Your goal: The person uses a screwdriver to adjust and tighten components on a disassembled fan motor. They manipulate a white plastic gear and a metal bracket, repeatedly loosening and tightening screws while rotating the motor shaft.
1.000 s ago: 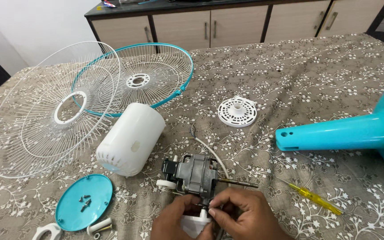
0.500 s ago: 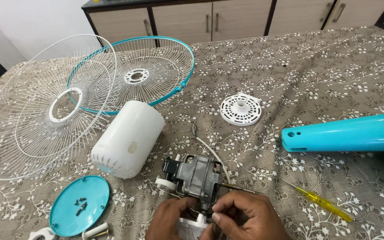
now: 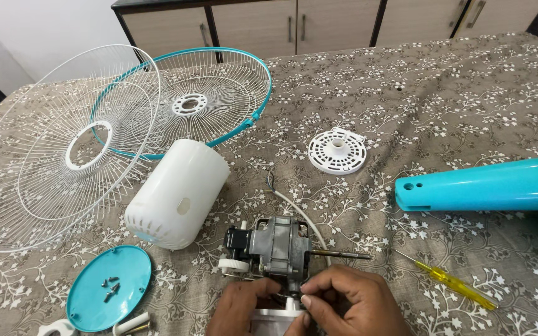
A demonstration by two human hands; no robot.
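Note:
A grey fan motor (image 3: 279,247) with a steel shaft pointing right lies on the patterned cloth near the front edge. Both hands are at its near side. My left hand (image 3: 241,307) pinches the motor's lower left side, above a white plastic part (image 3: 273,319) that is mostly hidden. Fingers of my right hand (image 3: 353,300) are closed on the motor's bottom mount. A white cable (image 3: 297,210) runs back from the motor.
A white motor cover (image 3: 175,194) lies left of the motor. Two wire fan guards (image 3: 94,137) overlap at the back left. A teal cap holding screws (image 3: 108,295) sits front left. A white round disc (image 3: 337,151), teal stand tube (image 3: 481,185) and yellow screwdriver (image 3: 453,281) lie right.
The view has shifted slightly, so everything sits a little lower and left in the frame. My fingers have shifted a little on the motor's base; the motor stays in place.

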